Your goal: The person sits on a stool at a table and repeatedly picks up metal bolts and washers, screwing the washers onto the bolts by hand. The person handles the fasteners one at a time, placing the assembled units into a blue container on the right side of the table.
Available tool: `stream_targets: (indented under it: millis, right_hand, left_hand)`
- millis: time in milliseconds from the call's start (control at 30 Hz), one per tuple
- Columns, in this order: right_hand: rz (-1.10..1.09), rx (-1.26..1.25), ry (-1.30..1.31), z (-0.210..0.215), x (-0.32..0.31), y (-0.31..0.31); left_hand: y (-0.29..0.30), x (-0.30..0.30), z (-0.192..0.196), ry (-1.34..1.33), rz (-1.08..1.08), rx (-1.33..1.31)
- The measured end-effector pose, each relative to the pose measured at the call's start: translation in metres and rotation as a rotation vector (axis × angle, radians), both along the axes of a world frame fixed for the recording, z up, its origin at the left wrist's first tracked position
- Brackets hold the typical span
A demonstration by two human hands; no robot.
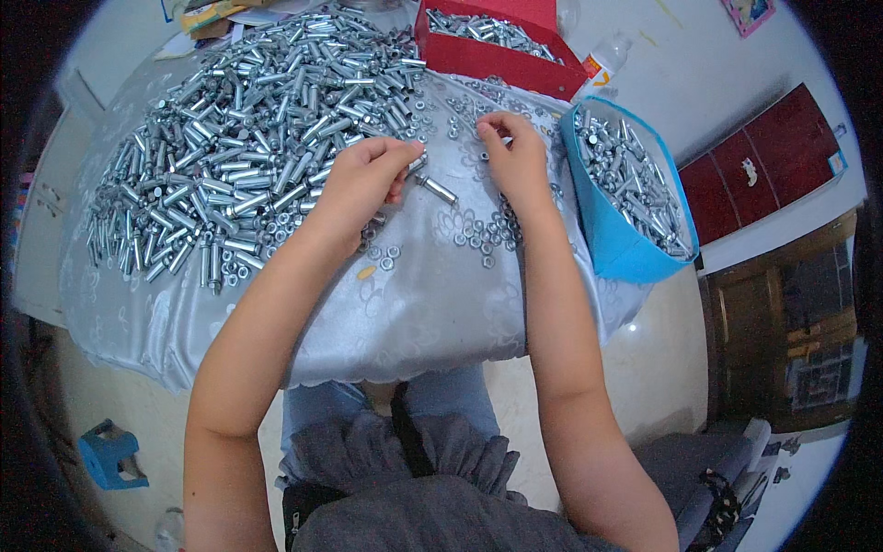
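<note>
My left hand is closed around a silver expansion bolt, whose sleeve end sticks out to the right over the table. Across from it, my right hand has thumb and fingertips pinched together; whatever sits between them is too small to make out. A large heap of expansion bolts spreads to the left of my left hand. Loose hex nuts lie scattered between and below the hands, with more of them near the fingertips of my right hand.
A grey satin cloth covers the table. A blue bin full of bolts stands at the right edge. At the back are a red box with bolts and a plastic bottle. A blue stool is on the floor at left.
</note>
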State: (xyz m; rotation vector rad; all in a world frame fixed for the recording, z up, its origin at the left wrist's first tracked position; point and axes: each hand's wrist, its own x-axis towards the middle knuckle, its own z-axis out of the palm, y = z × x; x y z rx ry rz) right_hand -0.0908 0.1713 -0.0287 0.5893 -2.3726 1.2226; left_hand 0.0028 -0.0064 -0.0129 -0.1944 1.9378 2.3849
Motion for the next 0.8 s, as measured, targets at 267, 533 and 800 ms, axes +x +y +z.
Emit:
stream_targets:
  millis: [267, 533, 800]
  right_hand:
    - [0.047, 0.007, -0.008, -0.001, 0.002, 0.000]
    - [0.024, -0.029, 0.100, 0.013, 0.011, -0.003]
    - [0.103, -0.105, 0.082, 0.015, 0.020, -0.008]
  left_hand:
    - [0.006, 0.002, 0.004, -0.004, 0.002, -0.024]
    - [0.010, 0.003, -0.001, 0.020, 0.004, -0.026]
    - [0.009, 0.005, 0.003, 0.029, 0.020, -0.001]
